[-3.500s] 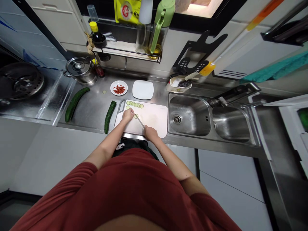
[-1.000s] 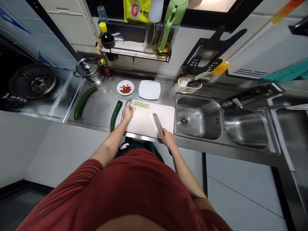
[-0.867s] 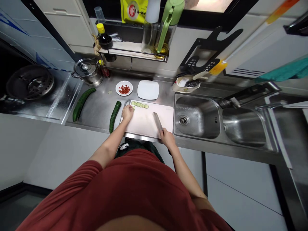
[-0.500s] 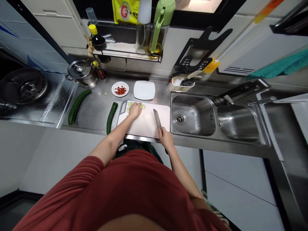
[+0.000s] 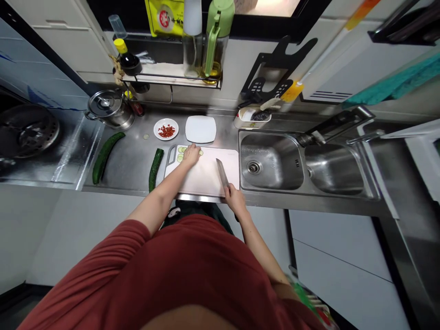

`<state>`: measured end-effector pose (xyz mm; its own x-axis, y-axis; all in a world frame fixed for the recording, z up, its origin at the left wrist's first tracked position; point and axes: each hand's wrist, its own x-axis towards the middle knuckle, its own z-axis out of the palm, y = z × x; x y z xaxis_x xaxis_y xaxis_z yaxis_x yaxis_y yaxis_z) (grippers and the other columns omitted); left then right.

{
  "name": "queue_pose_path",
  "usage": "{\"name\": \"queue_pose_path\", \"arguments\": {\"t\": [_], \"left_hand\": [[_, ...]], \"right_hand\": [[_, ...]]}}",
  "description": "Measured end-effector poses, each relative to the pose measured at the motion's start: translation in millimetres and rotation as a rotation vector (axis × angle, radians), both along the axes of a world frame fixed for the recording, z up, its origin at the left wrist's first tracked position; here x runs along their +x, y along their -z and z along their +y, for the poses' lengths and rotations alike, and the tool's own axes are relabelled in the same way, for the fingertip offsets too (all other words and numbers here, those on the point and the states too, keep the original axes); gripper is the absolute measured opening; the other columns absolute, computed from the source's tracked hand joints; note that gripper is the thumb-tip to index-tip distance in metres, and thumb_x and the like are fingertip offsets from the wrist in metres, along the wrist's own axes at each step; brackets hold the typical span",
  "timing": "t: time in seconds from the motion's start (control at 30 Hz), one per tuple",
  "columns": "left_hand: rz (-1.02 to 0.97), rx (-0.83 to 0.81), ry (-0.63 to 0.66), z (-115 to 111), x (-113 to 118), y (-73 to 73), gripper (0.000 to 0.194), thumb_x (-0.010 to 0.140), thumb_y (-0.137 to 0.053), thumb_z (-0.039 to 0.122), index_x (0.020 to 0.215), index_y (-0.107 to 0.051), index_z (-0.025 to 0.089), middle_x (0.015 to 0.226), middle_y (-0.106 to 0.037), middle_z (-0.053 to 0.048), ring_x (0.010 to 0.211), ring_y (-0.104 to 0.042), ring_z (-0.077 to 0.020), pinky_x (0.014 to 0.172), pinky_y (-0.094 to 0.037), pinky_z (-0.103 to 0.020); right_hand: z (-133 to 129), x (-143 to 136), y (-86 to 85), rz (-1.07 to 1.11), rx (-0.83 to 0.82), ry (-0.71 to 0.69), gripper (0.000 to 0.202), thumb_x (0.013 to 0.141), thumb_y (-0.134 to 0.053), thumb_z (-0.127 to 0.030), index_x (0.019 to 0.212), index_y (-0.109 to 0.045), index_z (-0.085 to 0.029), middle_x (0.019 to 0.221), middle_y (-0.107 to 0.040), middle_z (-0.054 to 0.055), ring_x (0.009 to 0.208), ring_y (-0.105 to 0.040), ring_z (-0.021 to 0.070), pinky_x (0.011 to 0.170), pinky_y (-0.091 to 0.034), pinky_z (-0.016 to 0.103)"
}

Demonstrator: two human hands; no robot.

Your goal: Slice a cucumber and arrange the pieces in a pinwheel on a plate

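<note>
A white cutting board (image 5: 206,176) lies at the counter's front edge. Pale green cucumber slices (image 5: 180,157) rest on its upper left part. My left hand (image 5: 191,154) is over the slices, palm down, its fingers bent and close together; what lies under the fingertips is hidden. In my right hand (image 5: 235,198), near the board's lower right corner, is the handle of a knife (image 5: 222,172), its blade pointing up and away over the board. A cut cucumber (image 5: 156,169) lies just left of the board, and a whole cucumber (image 5: 105,157) farther left.
Behind the board stand a plate of red pieces (image 5: 166,129) and a white square plate (image 5: 200,129). A lidded pot (image 5: 112,109) is at the back left, with a stove beyond. To the right is a double sink (image 5: 271,160). Bottles stand on a wall shelf (image 5: 172,79).
The view has shifted slightly, so the counter items appear farther left. Both hands keep nearly the same places over the board, and the knife is still in my right hand.
</note>
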<state>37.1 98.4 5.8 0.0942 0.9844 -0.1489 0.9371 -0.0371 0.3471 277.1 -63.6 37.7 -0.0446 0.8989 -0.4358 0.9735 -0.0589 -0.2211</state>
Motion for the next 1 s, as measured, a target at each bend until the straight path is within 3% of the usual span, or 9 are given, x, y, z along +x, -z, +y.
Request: {"name": "queue_pose_path", "arguments": {"t": [0.17,0.27,0.5,0.63,0.8,1.0], "left_hand": [[-0.082,0.017,-0.063,-2,3,-4.9,0.013,0.086,-0.054,0.021,0.095,-0.063,0.021,0.104,-0.061,-0.011,0.105,-0.053,-0.0263,0.089,-0.039,-0.037],[-0.171,-0.009,-0.182,-8,1,-4.6,0.010,0.086,-0.056,0.025,0.092,-0.063,0.022,0.093,-0.065,-0.007,0.092,-0.057,-0.0224,0.082,-0.041,-0.033],[-0.434,-0.154,-0.399,-41,-15,13.5,0.015,0.076,-0.065,0.026,0.090,-0.064,0.019,0.076,-0.064,0.001,0.068,-0.055,-0.0127,0.064,-0.039,-0.023],[-0.440,-0.206,-0.387,-59,-16,20.3,0.013,0.075,-0.066,0.027,0.086,-0.065,0.020,0.075,-0.064,0.001,0.067,-0.056,-0.0129,0.063,-0.040,-0.023],[-0.348,-0.071,-0.315,-68,-17,23.8,0.016,0.075,-0.066,0.027,0.091,-0.064,0.021,0.080,-0.064,-0.001,0.075,-0.058,-0.0154,0.069,-0.041,-0.025],[-0.423,-0.007,-0.386,-67,-25,34.3,0.016,0.078,-0.064,0.026,0.092,-0.061,0.020,0.075,-0.061,0.000,0.073,-0.057,-0.0144,0.070,-0.041,-0.024]], "right_hand": [[3,-2,-2.6,-0.013,-0.017,-0.016,0.042,0.102,-0.022,-0.042,0.118,-0.053,-0.018,0.095,-0.068,0.011,0.087,-0.063,0.0228,0.070,-0.034,0.027],[5,-3,-2.5,-0.022,-0.015,-0.027,0.042,0.102,-0.023,-0.042,0.119,-0.053,-0.019,0.095,-0.068,0.012,0.088,-0.063,0.0233,0.070,-0.034,0.027],[5,-10,-5.2,-0.029,-0.031,-0.070,0.042,0.102,-0.022,-0.042,0.124,-0.051,-0.020,0.097,-0.068,0.011,0.090,-0.064,0.0233,0.071,-0.036,0.027],[5,-19,-9.6,-0.043,-0.046,-0.133,0.040,0.102,-0.024,-0.041,0.121,-0.052,-0.020,0.097,-0.069,0.011,0.092,-0.064,0.0236,0.073,-0.037,0.028],[6,-30,-11.9,-0.060,-0.073,-0.225,0.036,0.102,-0.026,-0.037,0.120,-0.052,-0.021,0.100,-0.068,0.011,0.094,-0.064,0.0237,0.076,-0.039,0.029],[7,-40,-13.5,-0.085,-0.115,-0.261,0.036,0.102,-0.026,-0.037,0.120,-0.052,-0.019,0.105,-0.067,0.012,0.097,-0.063,0.0236,0.079,-0.040,0.030]]}}
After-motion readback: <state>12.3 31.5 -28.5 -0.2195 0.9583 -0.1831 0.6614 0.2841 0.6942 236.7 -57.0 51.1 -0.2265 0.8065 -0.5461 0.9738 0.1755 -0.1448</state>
